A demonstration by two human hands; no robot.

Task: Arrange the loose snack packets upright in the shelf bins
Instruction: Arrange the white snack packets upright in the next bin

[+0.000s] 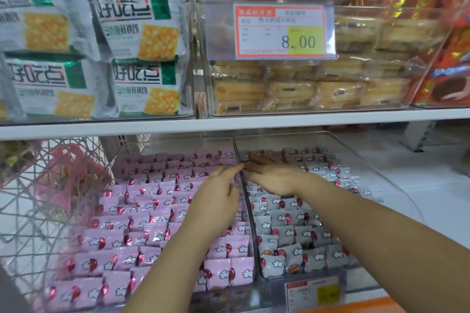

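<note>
On the lower shelf I see two clear plastic bins side by side. The left clear bin [112, 170] is filled with small pink snack packets [152, 211] standing in rows from near to far. The right clear bin [381, 178] holds the same kind of small packets in pale grey [292, 234], also mostly upright in rows, with a few near the front tilted. A small orange-and-yellow price label [312, 292] is clipped on its near edge.

Both of my hands are stretched towards the far end of the wall where the bins meet. The left hand [216, 195] is over the pink packets, its forefinger and thumb pointing at the top edge of that wall and its other fingers curled under; I cannot tell whether it pinches anything. The right hand [277, 178] lies palm down on the grey packets in the far left part of the right bin, fingers straight and together, holding nothing that I can see.

Left of the bins stands a grey wire basket [38, 185] with pink things inside. On the white upper shelf [229, 122] sit green-and-white cracker packs [134, 20] at left, a clear bin of golden pastry packs [292, 89] bearing an orange price tag [279, 30] marked 8.00, and red-orange packs [447, 58] at right.
</note>
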